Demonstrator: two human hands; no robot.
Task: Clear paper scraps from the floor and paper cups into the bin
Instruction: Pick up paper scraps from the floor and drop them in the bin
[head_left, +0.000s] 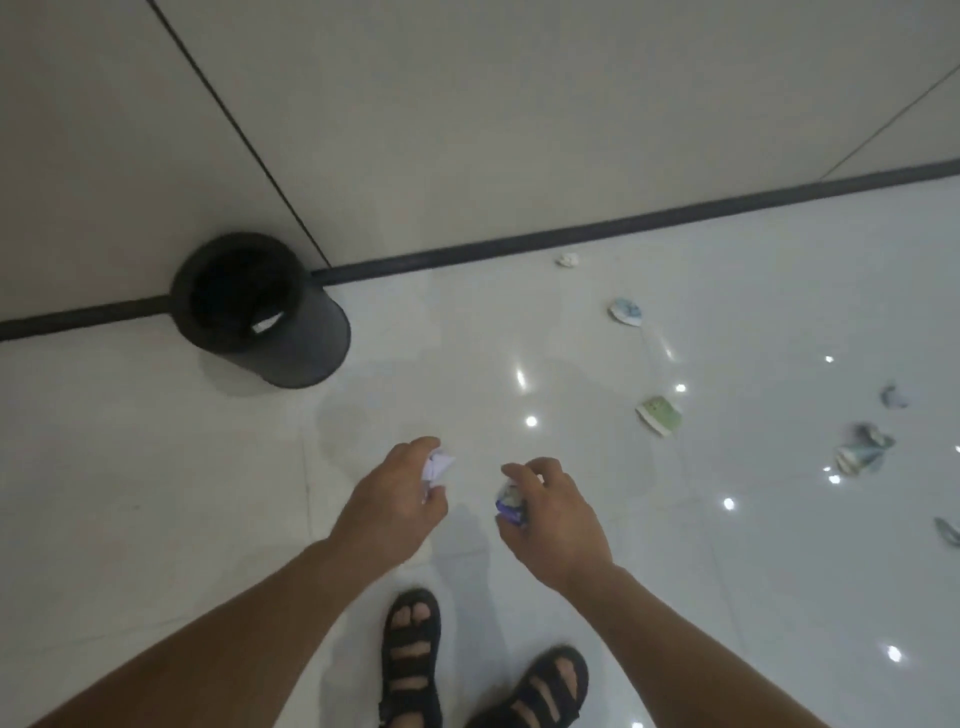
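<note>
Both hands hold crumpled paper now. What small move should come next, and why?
Probably carry both hands forward and left until they are over the black bin. The left hand grips a white paper scrap, the right hand a purple-and-white scrap; both are full, and the bin stands open ahead.

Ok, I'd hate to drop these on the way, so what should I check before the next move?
1. Left hand grips white scrap: ok.
2. Right hand grips purple scrap: ok.
3. Bin upright, mouth open: ok.
4. Hands over bin: not ok, it stands ahead, left.
5. Room in bin: cannot tell, inside is dark.
6. Floor cleared: not ok, green cup and others lie right.
</note>
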